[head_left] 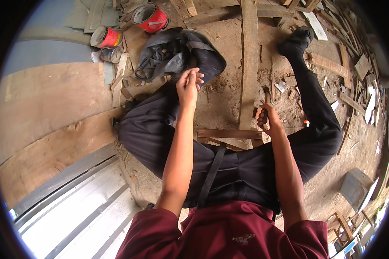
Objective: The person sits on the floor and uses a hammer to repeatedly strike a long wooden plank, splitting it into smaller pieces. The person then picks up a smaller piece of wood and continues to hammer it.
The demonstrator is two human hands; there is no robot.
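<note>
Right now my right hand (267,121) is clenched round the handle of a hammer (266,98), wooden shaft running up out of the fist, dark metal head at the top, just right of the long plank (249,64). Plank's long axis runs straight away from me, between my knees; its near end butts against a short cross batten (229,134) lying sideways over my lap. Hammer sits touching distance from that joint, so the right hand is clearly the nearer one to it

Left hand (189,84) is up and to the left, well apart from the plank, fingers pinched together over my left knee beside a crumpled black bag (164,54). Something small may be in the pinch; I cannot tell what

Materials: rough, weathered grey-brown timber, splintery edges. Ground is dry dirt strewn with offcuts and chips. Further left, red tin cans (149,17), cylindrical, dented. Flat plywood sheet (47,103) at far left, smooth, pale
</note>
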